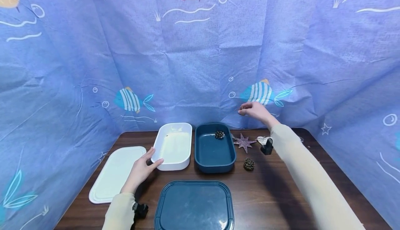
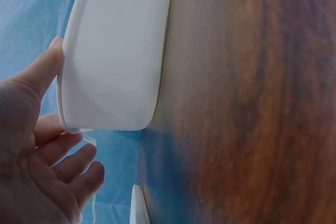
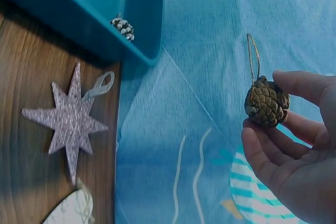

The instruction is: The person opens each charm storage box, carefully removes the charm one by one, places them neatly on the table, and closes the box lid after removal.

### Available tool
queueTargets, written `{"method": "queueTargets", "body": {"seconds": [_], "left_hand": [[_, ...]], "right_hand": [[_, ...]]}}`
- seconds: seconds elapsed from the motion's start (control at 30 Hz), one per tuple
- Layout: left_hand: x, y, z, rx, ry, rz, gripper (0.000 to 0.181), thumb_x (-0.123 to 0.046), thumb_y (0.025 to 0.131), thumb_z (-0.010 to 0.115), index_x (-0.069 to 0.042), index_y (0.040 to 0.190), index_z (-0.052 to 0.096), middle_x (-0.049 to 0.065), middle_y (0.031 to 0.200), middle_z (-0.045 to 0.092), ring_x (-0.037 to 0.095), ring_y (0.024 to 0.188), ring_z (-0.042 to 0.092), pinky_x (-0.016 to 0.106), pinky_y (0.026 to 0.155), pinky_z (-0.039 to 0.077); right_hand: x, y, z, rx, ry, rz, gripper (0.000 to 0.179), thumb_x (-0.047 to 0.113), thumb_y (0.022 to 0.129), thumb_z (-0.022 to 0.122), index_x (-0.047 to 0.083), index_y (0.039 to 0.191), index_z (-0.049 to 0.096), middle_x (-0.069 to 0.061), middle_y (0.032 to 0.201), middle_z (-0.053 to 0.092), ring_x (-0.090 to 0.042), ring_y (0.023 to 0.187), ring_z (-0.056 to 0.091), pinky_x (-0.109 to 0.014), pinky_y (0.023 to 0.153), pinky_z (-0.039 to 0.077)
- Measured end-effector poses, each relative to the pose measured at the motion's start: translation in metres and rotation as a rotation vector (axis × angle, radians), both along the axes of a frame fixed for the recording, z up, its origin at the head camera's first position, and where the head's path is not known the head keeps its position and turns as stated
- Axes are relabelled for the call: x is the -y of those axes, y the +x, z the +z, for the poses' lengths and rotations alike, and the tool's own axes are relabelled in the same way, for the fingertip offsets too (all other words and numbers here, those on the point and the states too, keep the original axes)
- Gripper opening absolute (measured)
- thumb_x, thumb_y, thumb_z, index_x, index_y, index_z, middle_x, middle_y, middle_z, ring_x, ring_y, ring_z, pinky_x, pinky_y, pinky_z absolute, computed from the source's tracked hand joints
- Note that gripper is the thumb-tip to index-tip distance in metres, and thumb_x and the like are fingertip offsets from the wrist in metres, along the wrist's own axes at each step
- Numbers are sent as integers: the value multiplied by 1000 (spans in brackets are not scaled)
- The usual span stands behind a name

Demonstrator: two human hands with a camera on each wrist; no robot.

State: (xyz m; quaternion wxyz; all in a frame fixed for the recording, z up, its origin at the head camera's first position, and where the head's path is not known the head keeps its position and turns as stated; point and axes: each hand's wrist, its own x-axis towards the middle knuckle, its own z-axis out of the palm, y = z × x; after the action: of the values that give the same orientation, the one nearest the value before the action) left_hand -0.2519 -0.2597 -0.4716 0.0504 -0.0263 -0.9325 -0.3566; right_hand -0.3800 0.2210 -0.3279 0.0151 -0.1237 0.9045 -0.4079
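My right hand (image 1: 257,112) is raised above the back right of the table. Between its thumb and fingers it pinches a brown pinecone ornament (image 3: 266,102) with a gold cord loop. My left hand (image 1: 139,171) holds the near left corner of a white box (image 1: 171,166), thumb and forefinger at its rim. Right of that stands a dark blue box (image 1: 215,168) with a dark, white-tipped pinecone (image 1: 219,134) at its far end. Another pinecone (image 1: 249,164) lies on the table right of the blue box, near a glittery pink star (image 1: 244,142).
A white lid (image 1: 117,174) lies at the left, and a dark blue lid (image 1: 194,205) in front of the boxes. A whitish ornament (image 3: 73,209) lies beyond the star, partly behind my right arm. A blue patterned cloth (image 1: 193,66) hangs along the table's back edge.
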Motion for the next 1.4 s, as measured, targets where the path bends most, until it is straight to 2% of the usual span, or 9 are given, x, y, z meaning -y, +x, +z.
{"method": "queueTargets", "body": {"seconds": [0.23, 0.57, 0.83, 1.0, 1.17, 1.3, 1.4], "left_hand": [[0, 0, 5, -12, -35, -12, 94, -63, 89, 66, -1, 154, 36, 18, 160, 31, 42, 145, 31, 58, 114, 32], [-1, -2, 7, -26, -39, -21, 96, -65, 89, 65, 0, 154, 36, 19, 160, 30, 42, 145, 32, 57, 113, 34], [-2, 0, 3, -17, -35, -19, 94, -63, 90, 65, 0, 154, 36, 19, 161, 30, 41, 146, 30, 58, 114, 32], [1, 4, 3, -14, -43, -31, 94, -63, 91, 64, 1, 154, 35, 19, 161, 30, 43, 146, 29, 59, 115, 30], [3, 4, 6, -23, -52, -32, 95, -64, 90, 63, 1, 154, 35, 19, 160, 30, 43, 147, 27, 60, 116, 28], [2, 2, 7, -18, -56, -43, 99, -68, 89, 61, 2, 154, 34, 19, 161, 30, 43, 147, 26, 60, 116, 27], [2, 0, 7, -23, -56, -40, 99, -68, 89, 61, 1, 154, 34, 19, 161, 30, 43, 147, 26, 60, 116, 28]], "right_hand": [[-19, 8, 0, -8, 9, -5, 50, 24, 100, 63, -4, 141, 54, -25, 130, 64, -38, 118, 61, -47, 102, 50], [-42, 23, 1, -60, 104, -16, 56, 32, 98, 65, -2, 141, 55, -24, 127, 66, -41, 117, 61, -55, 104, 45], [-52, 34, -12, -4, 67, 1, 56, 31, 100, 64, -5, 141, 54, -27, 134, 60, -38, 110, 66, -49, 96, 53], [-58, 39, -26, -14, 79, 10, 59, 31, 99, 66, -8, 141, 52, -27, 130, 63, -27, 96, 70, -41, 87, 57], [-63, 45, -41, -9, 53, -3, 59, 29, 97, 69, -9, 139, 54, -25, 122, 67, -15, 86, 68, -30, 76, 57], [-68, 52, -48, 28, 62, -26, 62, 31, 97, 68, -9, 141, 51, -25, 122, 67, -19, 90, 69, -27, 72, 55], [-72, 57, -50, 28, 95, -26, 62, 34, 97, 67, -7, 141, 52, -26, 128, 64, -31, 106, 67, -36, 82, 55]]}}
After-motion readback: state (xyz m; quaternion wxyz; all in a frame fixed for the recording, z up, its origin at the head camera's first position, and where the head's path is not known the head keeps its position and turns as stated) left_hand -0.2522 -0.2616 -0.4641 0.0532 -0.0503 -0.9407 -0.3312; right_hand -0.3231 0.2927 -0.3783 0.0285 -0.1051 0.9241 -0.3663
